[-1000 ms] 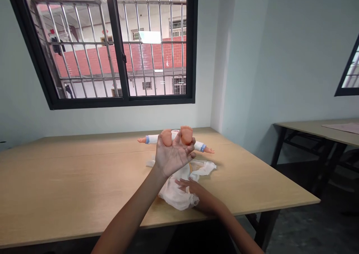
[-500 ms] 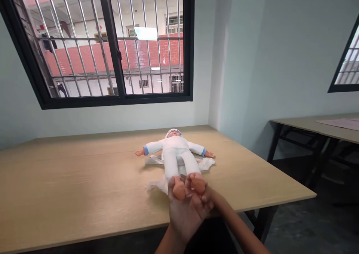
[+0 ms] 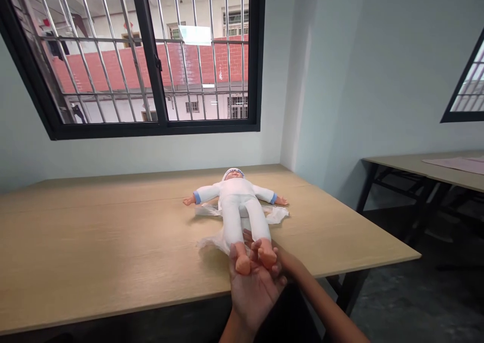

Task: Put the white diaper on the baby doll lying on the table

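A light wooden table (image 3: 94, 242) was set against a pale wall, in a room corner. A barred, black-framed window (image 3: 151, 55) was located above it, at 11 o'clock from the table centre. A second table (image 3: 427, 169) was placed well apart, at 3 o'clock, with a flat pink sheet (image 3: 459, 164) laid on it.

A doll (image 3: 240, 207) in white clothing was laid face up on the table, arms spread, head toward 12 o'clock and feet toward 6 o'clock, near the front edge. A crumpled white cloth (image 3: 278, 214) was spread beneath it.

The left hand (image 3: 251, 292) was positioned at the front edge, palm up, fingers loosely curled; the doll's two bare feet (image 3: 242, 265) were cradled against the fingers (image 3: 233, 254). The right hand (image 3: 282, 265) was placed just beside it at 3 o'clock, touching the foot nearer to it. Most of it was hidden behind the left hand and the feet, so the spread of its fingers could not be determined.
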